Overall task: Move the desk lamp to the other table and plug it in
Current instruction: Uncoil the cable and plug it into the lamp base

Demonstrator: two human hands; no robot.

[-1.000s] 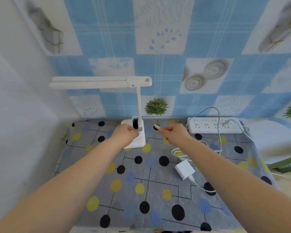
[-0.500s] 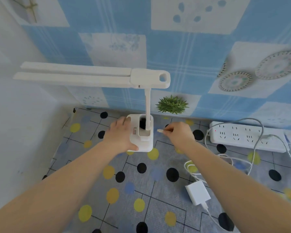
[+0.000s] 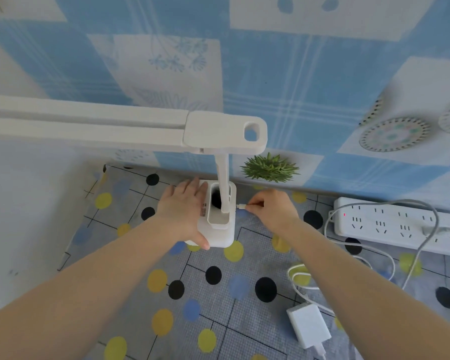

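Left hand (image 3: 183, 213) fingers lie flat against one desk lamp (image 3: 220, 222) base; right hand (image 3: 272, 209) pinches one cable plug (image 3: 241, 206) at its side.

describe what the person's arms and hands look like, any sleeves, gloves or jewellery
Both forearms are bare right to the frame edge, with no sleeves in view. The left hand and right hand wear no gloves. No rings, watch or bracelet show on the parts visible. Nails look short and unpainted.
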